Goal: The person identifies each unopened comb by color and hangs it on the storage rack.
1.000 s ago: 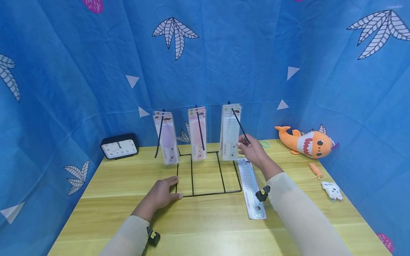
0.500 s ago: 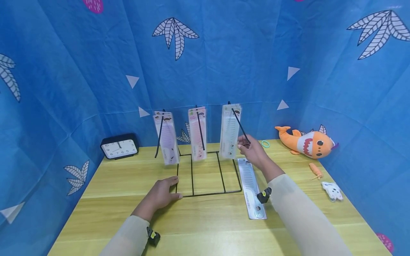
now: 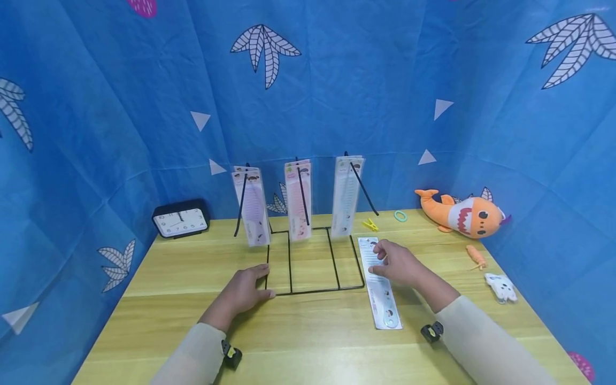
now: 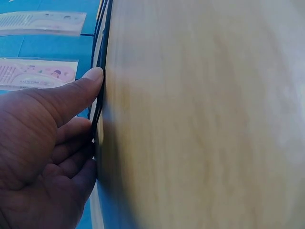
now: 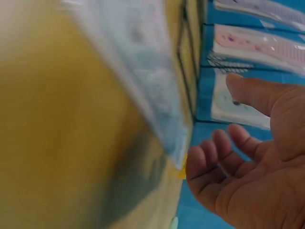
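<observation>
A black wire rack (image 3: 315, 291) stands on the table with packaged combs on its hooks: purple (image 3: 255, 208), pink (image 3: 299, 206) and pale blue-green (image 3: 345, 200). My left hand (image 3: 240, 290) rests on the rack's front left corner; in the left wrist view its thumb (image 4: 90, 78) touches the wire and the other fingers are lightly bent. Just right of the base lies another packaged comb (image 3: 382, 302). Over its upper half hovers my right hand (image 3: 401, 264), thumb and fingers apart, holding nothing. In the right wrist view that comb is blurred.
Behind the right hand lie a yellow clip (image 3: 370, 225) and a green ring (image 3: 400, 216). An orange plush shark (image 3: 474, 216), a small orange toy (image 3: 475, 255) and a white plush (image 3: 501, 287) line the right side. A black clock (image 3: 180, 220) stands at the back left.
My right hand has left the right hook's comb packs and come down toward me, over the comb on the table. The yellow clip now shows. My left hand stays put.
</observation>
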`<state>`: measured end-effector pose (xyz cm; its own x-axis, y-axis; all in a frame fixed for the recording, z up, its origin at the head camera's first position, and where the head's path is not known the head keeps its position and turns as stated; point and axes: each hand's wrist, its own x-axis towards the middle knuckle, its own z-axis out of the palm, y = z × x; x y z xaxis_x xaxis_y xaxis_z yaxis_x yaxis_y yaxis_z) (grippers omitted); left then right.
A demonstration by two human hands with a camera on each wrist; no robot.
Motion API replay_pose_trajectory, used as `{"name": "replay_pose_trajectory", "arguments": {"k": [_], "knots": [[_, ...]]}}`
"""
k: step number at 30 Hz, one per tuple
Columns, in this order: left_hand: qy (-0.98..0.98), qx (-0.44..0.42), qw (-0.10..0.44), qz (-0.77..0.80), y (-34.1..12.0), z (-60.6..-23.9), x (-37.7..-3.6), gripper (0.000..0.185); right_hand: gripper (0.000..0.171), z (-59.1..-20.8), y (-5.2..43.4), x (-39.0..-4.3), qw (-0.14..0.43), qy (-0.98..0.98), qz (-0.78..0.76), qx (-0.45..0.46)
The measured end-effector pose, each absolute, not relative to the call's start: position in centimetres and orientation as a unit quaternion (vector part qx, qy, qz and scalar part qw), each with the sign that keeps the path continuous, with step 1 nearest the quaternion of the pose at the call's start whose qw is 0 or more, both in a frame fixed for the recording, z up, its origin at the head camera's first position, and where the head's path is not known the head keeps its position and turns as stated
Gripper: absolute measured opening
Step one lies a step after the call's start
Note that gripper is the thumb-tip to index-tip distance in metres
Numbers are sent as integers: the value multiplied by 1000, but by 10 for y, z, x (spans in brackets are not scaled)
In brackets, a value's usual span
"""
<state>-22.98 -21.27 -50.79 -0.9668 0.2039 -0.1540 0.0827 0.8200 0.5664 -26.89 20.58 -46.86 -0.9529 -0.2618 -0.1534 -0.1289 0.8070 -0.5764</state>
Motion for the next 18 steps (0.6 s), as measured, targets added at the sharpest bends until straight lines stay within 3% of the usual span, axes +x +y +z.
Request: {"name": "replay_pose_trajectory", "arguments": {"k": [8,18], "knots": [[951,73,102,284,-212,-506,-230,70,65,-485,217,-229,154,951,-260,-69],[950,69,100,289,-211,-508,-229,70,77,-492,213,-217,130,964,-223,-59]]}}
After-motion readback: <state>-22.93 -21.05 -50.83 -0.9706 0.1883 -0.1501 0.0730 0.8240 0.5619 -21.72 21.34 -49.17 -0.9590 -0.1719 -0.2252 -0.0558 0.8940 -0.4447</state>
